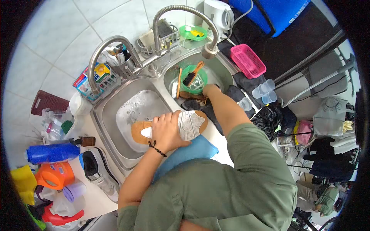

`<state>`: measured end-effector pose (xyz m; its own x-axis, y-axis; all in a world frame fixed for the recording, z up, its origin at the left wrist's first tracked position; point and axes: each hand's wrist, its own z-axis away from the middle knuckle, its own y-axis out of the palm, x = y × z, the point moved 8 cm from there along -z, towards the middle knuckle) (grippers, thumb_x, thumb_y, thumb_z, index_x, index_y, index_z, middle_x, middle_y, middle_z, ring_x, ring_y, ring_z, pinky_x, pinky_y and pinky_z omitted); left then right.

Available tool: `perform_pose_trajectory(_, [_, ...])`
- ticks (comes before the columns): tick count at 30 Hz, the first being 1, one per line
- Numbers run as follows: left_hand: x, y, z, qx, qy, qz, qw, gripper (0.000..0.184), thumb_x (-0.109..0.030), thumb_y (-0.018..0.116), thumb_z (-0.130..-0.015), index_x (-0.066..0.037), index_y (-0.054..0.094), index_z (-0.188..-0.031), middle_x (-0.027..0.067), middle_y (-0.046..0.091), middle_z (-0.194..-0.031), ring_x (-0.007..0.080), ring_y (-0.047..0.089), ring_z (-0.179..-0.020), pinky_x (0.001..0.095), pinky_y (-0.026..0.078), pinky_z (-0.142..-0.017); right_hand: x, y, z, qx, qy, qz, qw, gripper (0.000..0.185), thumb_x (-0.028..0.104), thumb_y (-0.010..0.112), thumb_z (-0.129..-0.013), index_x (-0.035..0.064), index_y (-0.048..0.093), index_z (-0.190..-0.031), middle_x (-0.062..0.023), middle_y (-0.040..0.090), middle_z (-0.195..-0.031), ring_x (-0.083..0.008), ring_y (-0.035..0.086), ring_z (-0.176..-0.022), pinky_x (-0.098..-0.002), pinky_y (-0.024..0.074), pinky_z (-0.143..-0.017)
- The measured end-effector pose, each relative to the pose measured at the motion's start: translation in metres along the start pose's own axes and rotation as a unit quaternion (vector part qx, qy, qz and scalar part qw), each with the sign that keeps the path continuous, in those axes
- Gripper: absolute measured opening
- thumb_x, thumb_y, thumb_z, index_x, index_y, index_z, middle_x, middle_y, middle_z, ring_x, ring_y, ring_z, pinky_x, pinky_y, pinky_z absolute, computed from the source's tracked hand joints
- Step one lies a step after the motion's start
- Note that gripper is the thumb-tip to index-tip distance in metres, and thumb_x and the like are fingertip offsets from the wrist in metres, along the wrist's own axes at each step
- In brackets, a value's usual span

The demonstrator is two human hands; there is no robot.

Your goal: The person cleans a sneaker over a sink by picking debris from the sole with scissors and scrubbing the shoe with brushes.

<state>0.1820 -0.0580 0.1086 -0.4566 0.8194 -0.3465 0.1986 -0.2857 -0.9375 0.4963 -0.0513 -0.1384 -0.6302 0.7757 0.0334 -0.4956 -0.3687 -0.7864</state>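
Observation:
My left hand (166, 133) grips a shoe (191, 124), its white and tan sole facing up, across the front of the left basin (135, 107) and the divider. A dark beaded bracelet is on that wrist. A blue cloth (189, 156) lies below the shoe, against my body. My right hand (211, 91) reaches into the right basin (227, 73), beside a green bowl (199, 85); its fingers are mostly hidden. A wooden brush with dark bristles (193, 73) rests on the bowl. Left of it stands a brush with white bristles (176, 86). Brown and dark items lie near my right hand.
A second shoe (99, 171) sits on the left counter near a blue bottle (53, 153) and an orange jug (55, 175). Two curved faucets (185, 7) arch over the basins. A pink basket (248, 61) and plastic cups (263, 88) stand at right. Another person (327, 200) is at far right.

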Motion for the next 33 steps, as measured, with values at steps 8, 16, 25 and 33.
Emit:
perform_pose_trajectory(8, [-0.001, -0.004, 0.002, -0.011, 0.007, 0.007, 1.0, 0.107, -0.05, 0.093, -0.037, -0.01, 0.054, -0.129, 0.0081, 0.063, -0.105, 0.0276, 0.059, -0.101, 0.0418, 0.039, -0.087, -0.021, 0.005, -0.027, -0.112, 0.064, -0.063, 0.99, 0.042, 0.015, 0.065, -0.087, 0.0045, 0.065, -0.128, -0.0199, 0.057, -0.139, -0.0333, 0.064, -0.118, -0.0433, 0.054, -0.095])
perform_pose_trajectory(16, [-0.005, -0.007, 0.002, 0.006, 0.003, -0.001, 1.0, 0.101, -0.049, 0.092, -0.045, -0.01, 0.053, -0.129, 0.0079, 0.062, -0.109, 0.025, 0.057, -0.104, 0.0416, 0.037, -0.091, -0.038, -0.052, 0.038, -0.224, 0.127, -0.328, 0.909, 0.035, 0.018, 0.057, -0.094, -0.0029, 0.064, -0.121, -0.0235, 0.07, -0.112, -0.037, 0.068, -0.108, -0.0455, 0.0542, -0.091])
perform_pose_trajectory(25, [0.0, -0.001, 0.006, -0.019, 0.003, 0.003, 1.0, 0.109, -0.052, 0.092, -0.04, -0.009, 0.052, -0.131, 0.0094, 0.061, -0.108, 0.0276, 0.056, -0.105, 0.0411, 0.037, -0.091, 0.052, -0.109, 0.172, -0.167, -0.312, -0.461, 0.814, 0.022, 0.024, 0.063, -0.096, 0.003, 0.071, -0.094, -0.0083, 0.07, -0.073, -0.0117, 0.07, -0.075, -0.0314, 0.0517, -0.065])
perform_pose_trajectory(33, [-0.005, 0.0, 0.011, -0.035, -0.002, -0.026, 0.999, 0.108, -0.054, 0.09, -0.041, -0.008, 0.054, -0.132, 0.0091, 0.061, -0.106, 0.0267, 0.058, -0.1, 0.0406, 0.038, -0.088, 0.073, -0.115, 0.308, -0.179, -0.344, 0.057, 0.92, 0.018, 0.031, 0.063, -0.086, 0.0172, 0.073, -0.089, -0.0104, 0.072, -0.082, -0.0303, 0.071, -0.083, -0.0458, 0.0552, -0.071])
